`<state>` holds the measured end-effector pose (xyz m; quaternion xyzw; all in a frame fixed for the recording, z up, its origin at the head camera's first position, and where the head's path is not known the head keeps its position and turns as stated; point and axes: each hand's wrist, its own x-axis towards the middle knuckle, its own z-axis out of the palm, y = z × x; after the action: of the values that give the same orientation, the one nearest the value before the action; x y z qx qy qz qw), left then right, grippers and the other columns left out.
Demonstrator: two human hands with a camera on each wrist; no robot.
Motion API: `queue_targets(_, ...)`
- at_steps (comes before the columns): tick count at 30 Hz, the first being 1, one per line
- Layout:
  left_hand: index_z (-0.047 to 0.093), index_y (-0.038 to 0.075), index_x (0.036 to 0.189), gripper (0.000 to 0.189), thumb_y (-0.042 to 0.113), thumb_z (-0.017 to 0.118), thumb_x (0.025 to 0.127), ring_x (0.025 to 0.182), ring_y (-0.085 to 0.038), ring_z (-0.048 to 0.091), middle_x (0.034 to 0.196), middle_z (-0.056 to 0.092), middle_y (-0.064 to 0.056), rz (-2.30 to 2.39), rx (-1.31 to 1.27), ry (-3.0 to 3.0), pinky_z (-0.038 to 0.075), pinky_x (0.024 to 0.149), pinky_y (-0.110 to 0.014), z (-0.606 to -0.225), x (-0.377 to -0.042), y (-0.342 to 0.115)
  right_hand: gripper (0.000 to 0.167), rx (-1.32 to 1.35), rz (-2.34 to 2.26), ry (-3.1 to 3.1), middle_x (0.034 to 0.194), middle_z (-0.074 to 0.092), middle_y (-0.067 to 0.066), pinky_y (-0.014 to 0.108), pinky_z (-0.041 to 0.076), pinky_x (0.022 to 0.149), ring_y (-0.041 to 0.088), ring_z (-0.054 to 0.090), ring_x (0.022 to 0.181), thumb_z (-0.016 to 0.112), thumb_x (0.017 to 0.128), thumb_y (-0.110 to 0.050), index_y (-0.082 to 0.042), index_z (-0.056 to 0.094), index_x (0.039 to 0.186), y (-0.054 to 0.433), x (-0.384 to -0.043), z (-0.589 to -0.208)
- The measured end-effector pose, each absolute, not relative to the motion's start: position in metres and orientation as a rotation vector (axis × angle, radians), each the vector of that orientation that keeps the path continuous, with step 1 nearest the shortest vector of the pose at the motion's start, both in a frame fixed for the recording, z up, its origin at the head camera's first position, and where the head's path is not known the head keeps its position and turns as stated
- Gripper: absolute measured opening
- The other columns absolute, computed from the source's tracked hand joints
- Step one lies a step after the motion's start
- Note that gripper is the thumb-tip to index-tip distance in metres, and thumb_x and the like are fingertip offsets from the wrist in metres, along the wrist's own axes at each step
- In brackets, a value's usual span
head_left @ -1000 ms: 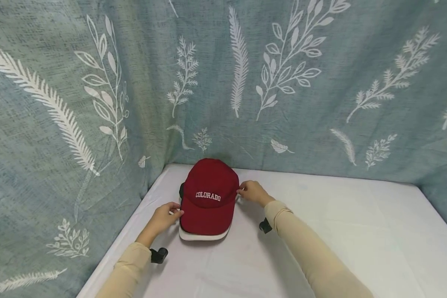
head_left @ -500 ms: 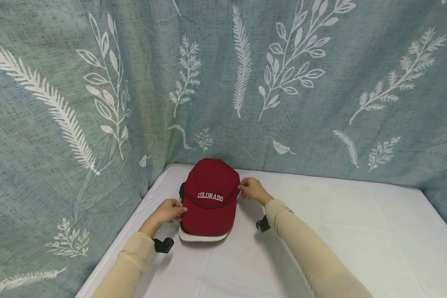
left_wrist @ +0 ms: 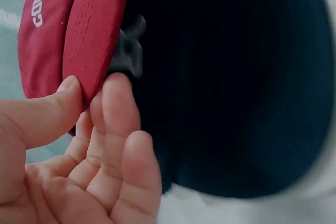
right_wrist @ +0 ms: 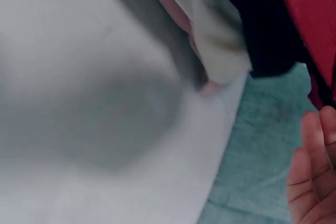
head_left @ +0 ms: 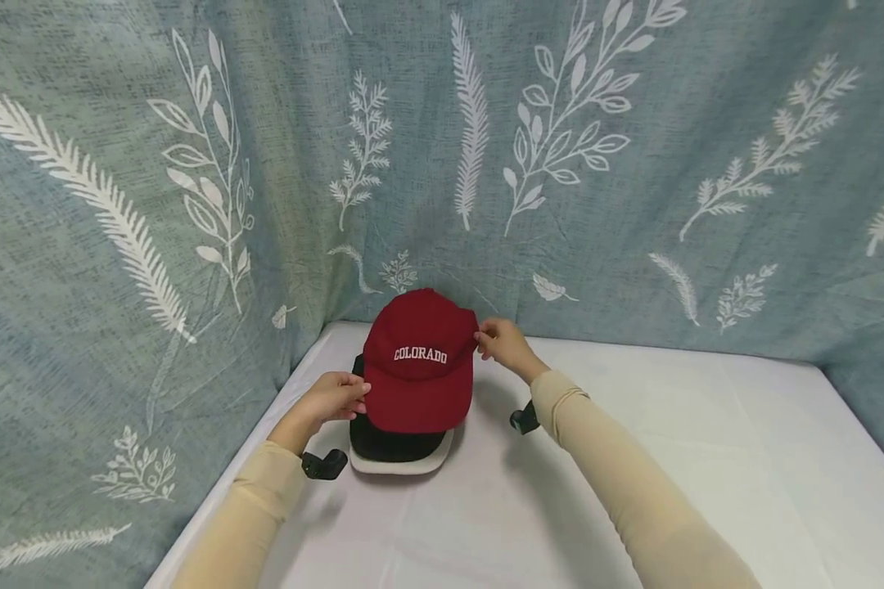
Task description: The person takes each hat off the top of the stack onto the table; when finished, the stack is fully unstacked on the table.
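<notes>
A red baseball cap lettered COLORADO is held up between both hands, its brim toward the person. My left hand pinches the left edge of the brim; in the left wrist view the thumb lies on top and the fingers beneath. My right hand pinches the cap's right side near the back. Below it sits a black cap, stacked on a white cap. In the left wrist view a grey emblem shows on the dark cap. A pinkish edge shows under the white cap in the right wrist view.
The stack stands near the far left corner of a white-covered table. A blue-green curtain with white leaf prints hangs behind and on the left. A black wrist camera juts out under the left wrist, another under the right.
The red cap has risen off the stack and away from the person, uncovering the black brim. Both hands moved up with it, the left having shifted its hold onto the brim's edge.
</notes>
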<state>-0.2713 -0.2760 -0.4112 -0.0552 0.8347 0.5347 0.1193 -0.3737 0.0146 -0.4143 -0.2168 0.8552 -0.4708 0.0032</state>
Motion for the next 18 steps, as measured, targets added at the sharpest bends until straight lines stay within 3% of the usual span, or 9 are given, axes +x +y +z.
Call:
queue_targets(10,0.052,-0.005,0.102,0.02,0.012,0.055,0.092,0.062,-0.01,0.062,0.075,0.06,-0.004,1.673,-0.035,2.429,0.051,0.059,-0.023,-0.392,-0.284,-0.203,0.016,-0.637,-1.558,2.759,0.076,0.063,0.017,0.023,0.044,0.051,0.021,0.061,0.061,0.047,0.093,-0.007,0.005,0.057,0.086,0.089,-0.369,-0.386)
queue_targets(18,0.056,-0.003,0.096,0.014,0.01,0.057,0.091,0.06,-0.011,0.062,0.069,0.061,-0.005,1.711,0.014,2.317,0.05,0.056,-0.025,-0.406,-0.283,-0.114,0.014,-0.462,-1.478,2.88,0.075,0.062,0.016,0.023,0.045,0.052,0.019,0.062,0.063,0.044,0.091,-0.003,0.005,0.055,0.085,0.177,-0.344,-0.393)
